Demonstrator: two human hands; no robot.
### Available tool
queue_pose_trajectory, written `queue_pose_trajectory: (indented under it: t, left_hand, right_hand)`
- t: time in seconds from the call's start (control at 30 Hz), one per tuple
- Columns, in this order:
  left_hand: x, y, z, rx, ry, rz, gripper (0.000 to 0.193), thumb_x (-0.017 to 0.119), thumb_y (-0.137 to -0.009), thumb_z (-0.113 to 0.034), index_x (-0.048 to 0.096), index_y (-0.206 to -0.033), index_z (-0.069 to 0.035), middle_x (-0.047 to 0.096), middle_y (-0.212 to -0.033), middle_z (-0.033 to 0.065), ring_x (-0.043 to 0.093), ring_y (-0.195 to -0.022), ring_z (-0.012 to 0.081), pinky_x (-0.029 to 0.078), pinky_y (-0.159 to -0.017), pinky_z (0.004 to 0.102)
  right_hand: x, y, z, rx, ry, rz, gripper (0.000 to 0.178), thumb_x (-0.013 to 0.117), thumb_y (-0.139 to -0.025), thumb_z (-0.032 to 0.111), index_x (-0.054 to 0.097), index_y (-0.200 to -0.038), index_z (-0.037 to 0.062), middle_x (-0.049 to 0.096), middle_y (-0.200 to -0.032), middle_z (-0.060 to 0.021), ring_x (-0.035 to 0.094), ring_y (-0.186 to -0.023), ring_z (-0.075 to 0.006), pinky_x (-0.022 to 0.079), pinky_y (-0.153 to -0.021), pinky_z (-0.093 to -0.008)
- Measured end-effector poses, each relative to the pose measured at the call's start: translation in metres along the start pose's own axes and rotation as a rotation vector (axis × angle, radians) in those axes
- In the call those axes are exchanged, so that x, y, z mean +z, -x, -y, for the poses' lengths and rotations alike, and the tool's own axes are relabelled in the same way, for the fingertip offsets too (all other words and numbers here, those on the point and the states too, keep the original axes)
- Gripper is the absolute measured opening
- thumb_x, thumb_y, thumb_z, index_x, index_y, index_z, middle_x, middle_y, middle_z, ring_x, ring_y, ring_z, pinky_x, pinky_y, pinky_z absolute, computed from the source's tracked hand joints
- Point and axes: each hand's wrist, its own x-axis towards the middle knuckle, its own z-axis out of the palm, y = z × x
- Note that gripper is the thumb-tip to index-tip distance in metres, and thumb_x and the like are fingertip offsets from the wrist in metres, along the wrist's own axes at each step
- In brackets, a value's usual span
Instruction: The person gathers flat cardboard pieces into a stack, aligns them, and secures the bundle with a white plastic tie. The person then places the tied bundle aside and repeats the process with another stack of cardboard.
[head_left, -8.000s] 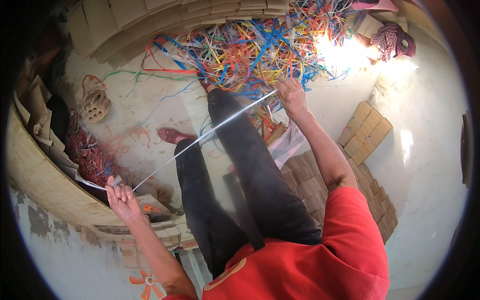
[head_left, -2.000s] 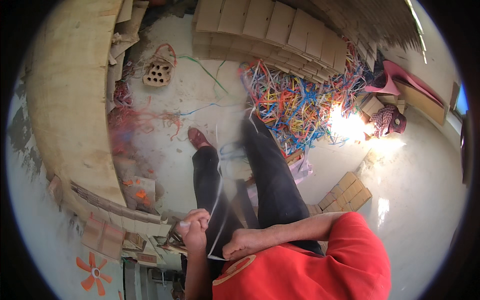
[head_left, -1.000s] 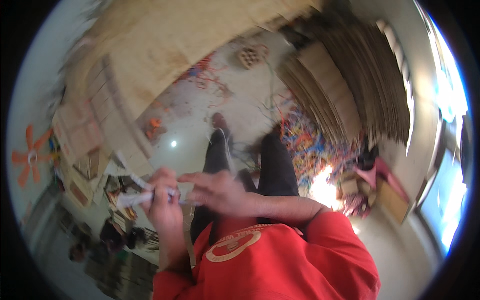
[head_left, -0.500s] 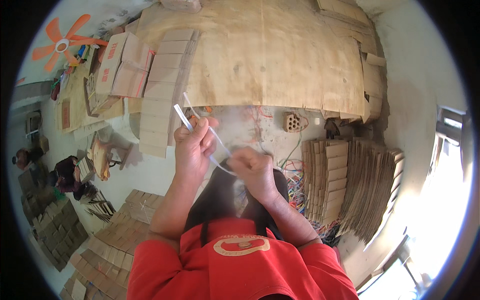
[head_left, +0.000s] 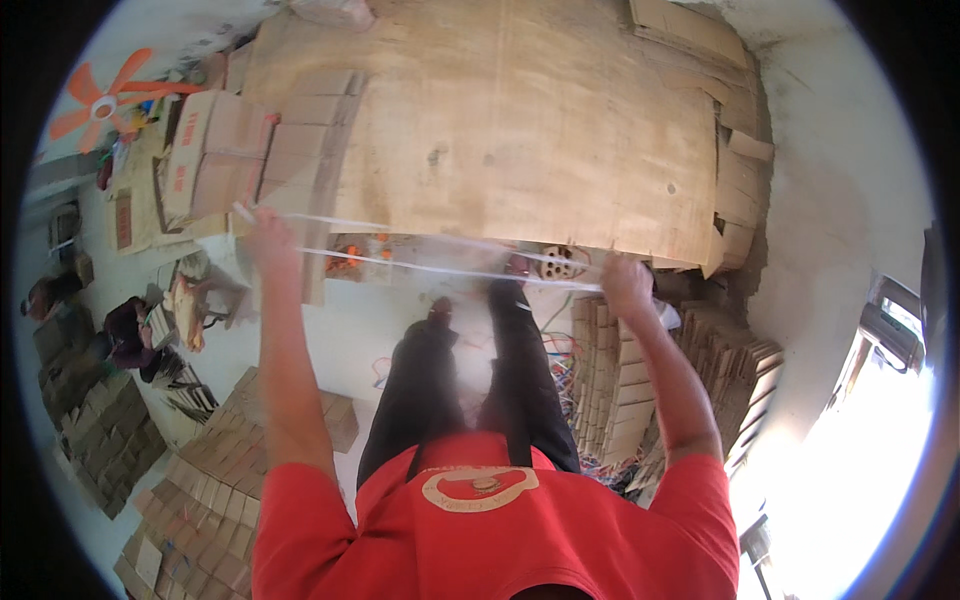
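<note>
A white plastic strap (head_left: 440,268) is stretched in two strands between my hands, above my legs and near the front edge of the wooden table. My left hand (head_left: 270,238), somewhat blurred, closes on its left end, and a short tip sticks out past the fingers. My right hand (head_left: 628,284) grips the other end, with a white loop hanging beside the wrist. Both arms are spread wide apart. The strands are smeared by motion.
Ahead stands the wooden table (head_left: 520,130). A cardboard box (head_left: 215,150) and a row of flat cardboard (head_left: 305,140) lie at its left. Folded cardboard stacks (head_left: 620,370) stand at right, a perforated brick (head_left: 560,262) under the table edge. More cardboard (head_left: 210,480) covers the lower left.
My hands have moved from close together to far apart, left and right, pulling the white strap out long. My legs now show more fully, and the view has shifted a little.
</note>
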Motion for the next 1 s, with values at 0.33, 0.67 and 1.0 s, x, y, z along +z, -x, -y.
queue_pose_trajectory:
  t: [0.33, 0.67, 1.0]
  left_hand:
    - [-0.047, -0.122, 0.069, -0.079, 0.016, 0.078, 0.019, 0.048, -0.097, -0.024, 0.056, -0.095, -0.006, 0.053, -0.074, 0.0038, 0.044, -0.056, 0.0143, 0.035, -0.050, 0.0281]
    - [0.043, -0.197, 0.169, -0.083, 0.022, 0.028, 0.027, 0.048, -0.097, -0.029, 0.057, -0.104, -0.004, 0.054, -0.078, 0.0021, 0.040, -0.057, 0.0094, 0.033, -0.048, 0.0231]
    - [0.054, -0.206, 0.256, 0.114, -0.925, -0.167, 0.029, 0.077, -0.073, -0.017, 0.065, -0.093, 0.000, 0.064, -0.085, 0.0073, 0.055, -0.061, 0.0157, 0.044, -0.055, 0.0275]
  right_hand:
    - [-0.008, -0.144, -0.180, 0.384, -0.044, 0.030, 0.030, 0.060, -0.085, 0.035, 0.064, -0.086, 0.0049, 0.064, -0.092, -0.0207, 0.062, -0.088, -0.0399, 0.048, -0.075, -0.0479]
    - [0.041, -0.285, -0.175, 0.659, -0.027, -0.089, 0.039, 0.058, -0.086, 0.045, 0.067, -0.097, 0.0086, 0.065, -0.103, -0.0180, 0.061, -0.100, -0.0369, 0.048, -0.081, -0.0461]
    - [0.061, -0.325, -0.204, 0.623, -0.114, -0.265, 0.066, 0.074, -0.072, 0.046, 0.052, -0.126, 0.0146, 0.060, -0.120, -0.0124, 0.054, -0.114, -0.0333, 0.044, -0.092, -0.0439]
